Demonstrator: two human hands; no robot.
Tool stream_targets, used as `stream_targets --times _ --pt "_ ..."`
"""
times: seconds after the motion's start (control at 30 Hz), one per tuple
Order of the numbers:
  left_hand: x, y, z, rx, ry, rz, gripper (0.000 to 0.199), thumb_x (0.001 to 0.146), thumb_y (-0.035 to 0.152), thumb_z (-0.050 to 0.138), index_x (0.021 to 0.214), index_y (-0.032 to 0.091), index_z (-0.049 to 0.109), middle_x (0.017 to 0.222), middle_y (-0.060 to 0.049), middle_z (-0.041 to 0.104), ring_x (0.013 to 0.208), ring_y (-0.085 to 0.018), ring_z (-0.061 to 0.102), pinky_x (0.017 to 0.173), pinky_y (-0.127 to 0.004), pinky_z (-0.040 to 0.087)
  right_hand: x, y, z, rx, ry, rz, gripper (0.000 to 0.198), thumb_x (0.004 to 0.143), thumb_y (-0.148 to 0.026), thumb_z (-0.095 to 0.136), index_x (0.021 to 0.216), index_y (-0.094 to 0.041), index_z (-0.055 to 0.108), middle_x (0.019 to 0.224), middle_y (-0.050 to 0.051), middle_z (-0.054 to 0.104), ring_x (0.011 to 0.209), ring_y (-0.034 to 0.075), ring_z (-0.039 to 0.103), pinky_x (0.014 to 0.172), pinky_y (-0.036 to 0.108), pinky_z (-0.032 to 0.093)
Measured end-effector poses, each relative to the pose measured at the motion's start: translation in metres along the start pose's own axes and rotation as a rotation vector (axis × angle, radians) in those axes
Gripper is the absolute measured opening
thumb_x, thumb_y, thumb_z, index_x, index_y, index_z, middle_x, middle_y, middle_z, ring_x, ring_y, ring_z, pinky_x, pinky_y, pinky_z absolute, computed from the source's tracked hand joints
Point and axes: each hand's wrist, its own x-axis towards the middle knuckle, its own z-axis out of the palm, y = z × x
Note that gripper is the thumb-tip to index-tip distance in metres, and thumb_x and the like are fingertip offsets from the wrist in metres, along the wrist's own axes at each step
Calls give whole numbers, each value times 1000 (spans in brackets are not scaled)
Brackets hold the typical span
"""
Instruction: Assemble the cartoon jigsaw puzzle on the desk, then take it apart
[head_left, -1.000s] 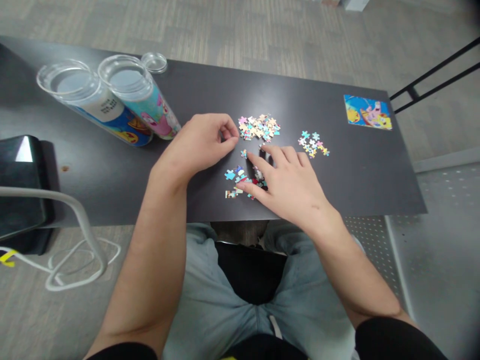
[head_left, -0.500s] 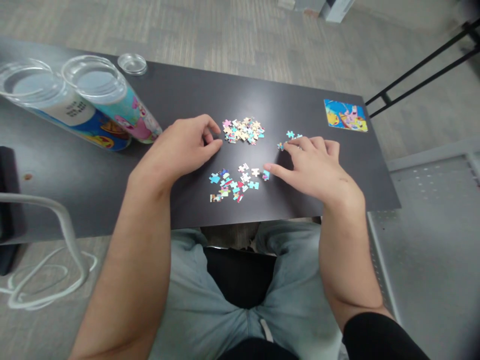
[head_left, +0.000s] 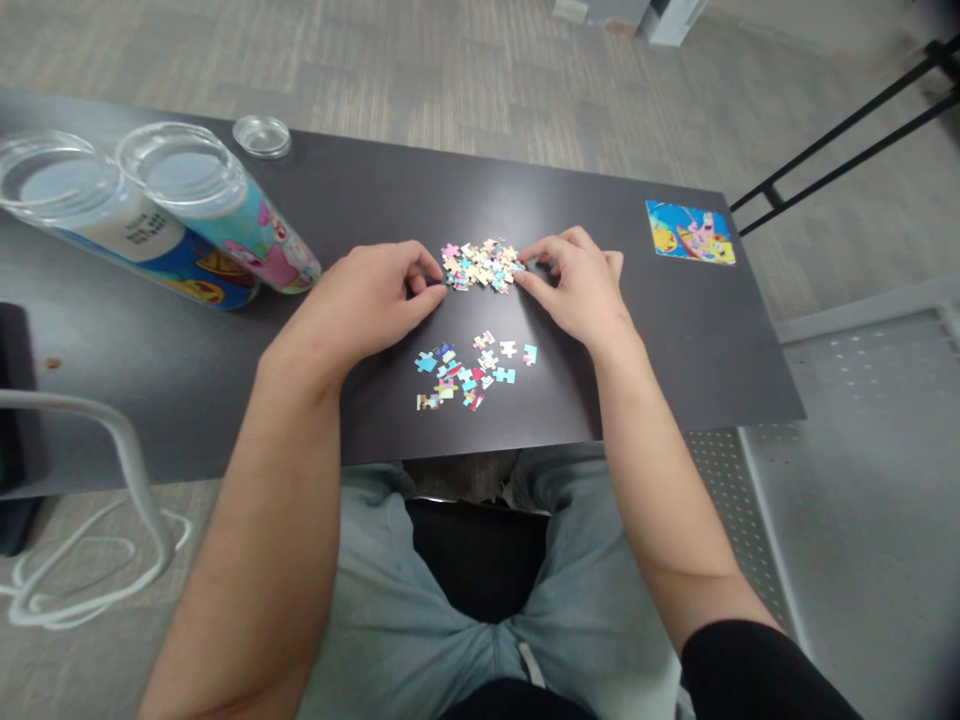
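A heap of small jigsaw pieces (head_left: pixel 482 264) lies on the dark table between my two hands. My left hand (head_left: pixel 386 290) rests at the heap's left edge, fingers curled, with a gap between thumb and forefinger and nothing seen in it. At the right edge, my right hand (head_left: pixel 574 280) touches the outer pieces with thumb and forefinger tips apart. Nearer to me, a looser group of coloured jigsaw pieces (head_left: pixel 466 376) is spread flat, some face up. One blue and pink piece (head_left: pixel 530 355) sits at that group's right end.
Two clear-topped tubes with cartoon prints, a pink one (head_left: pixel 259 235) and a blue one (head_left: pixel 161 250), stand at the left. Behind them is a clear round lid (head_left: pixel 262 136). A cartoon picture card (head_left: pixel 691 232) lies far right. A white cable (head_left: pixel 127 450) loops at lower left.
My right hand has moved left to the heap. The few pieces that lay under its fingers on the right are gone from that spot. My left hand has hardly moved.
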Motion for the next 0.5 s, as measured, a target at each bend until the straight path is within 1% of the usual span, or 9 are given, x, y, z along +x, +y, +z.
stream_targets --times 0.1,0.17,0.27,0.4,0.5 --pt "0 2 0 14 -10 -5 26 101 48 79 118 30 86 94 -4 84 90 -27 72 81 -42 49 3 1 2 59 16 11 18 119 -40 80 130 -30 89 146 14 84 126 39 80 127 64 46" --pt "-1 3 0 15 -16 -12 27 101 48 79 119 29 86 96 -4 84 89 -27 72 82 -42 50 4 3 3 85 35 18 10 115 -38 85 119 -29 87 138 12 85 123 38 79 127 65 45" --pt "-2 3 -1 12 -14 -21 28 101 48 78 120 28 87 97 -5 84 88 -27 72 85 -43 51 5 8 2 101 64 6 11 113 -35 89 107 -28 84 127 11 84 121 38 78 128 67 44" --pt "-1 2 0 15 -14 -23 27 101 47 79 120 28 86 96 -5 84 87 -26 72 85 -42 50 6 19 -1 172 72 -4 12 112 -29 92 103 -26 85 123 10 84 119 36 79 129 68 47" --pt "0 0 0 5 -14 -19 27 101 47 79 119 28 85 96 -4 84 87 -26 72 84 -42 49 4 29 -3 206 34 -68 10 115 -26 88 105 -25 88 122 10 84 117 34 80 123 63 55"
